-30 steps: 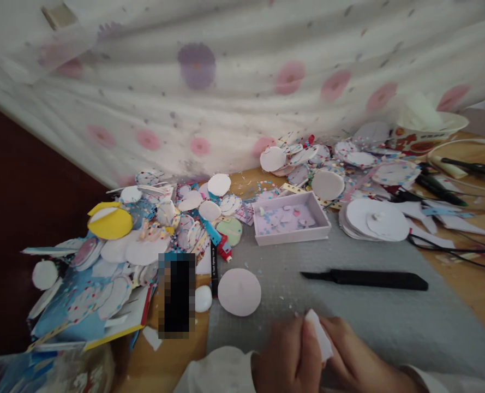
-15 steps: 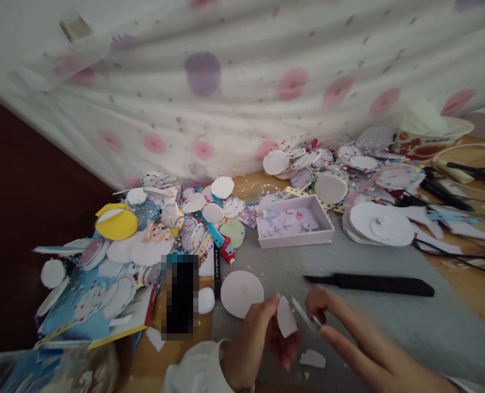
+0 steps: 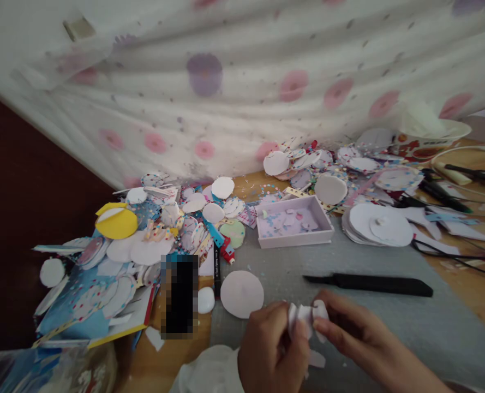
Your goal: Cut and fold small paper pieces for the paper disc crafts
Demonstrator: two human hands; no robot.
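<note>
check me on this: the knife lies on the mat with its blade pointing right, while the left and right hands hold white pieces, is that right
Not quite: the knife has its blade pointing left, as the head view shows. It does lie on the mat, while the left hand and right hand hold white pieces.

Backdrop is a white hanging cloth (image 3: 246, 125) with pink and purple flower prints, folds running across it, lower edge meeting the back of a light wood tabletop (image 3: 138, 368) whose bare grain shows at front left and at the right side. Left side is a plain dark reddish-brown panel (image 3: 25, 180), upper left a pale wall (image 3: 13, 38) beside a small beige block (image 3: 79, 28), too blurred to ID. Light is dim and soft, corners darker.
</note>
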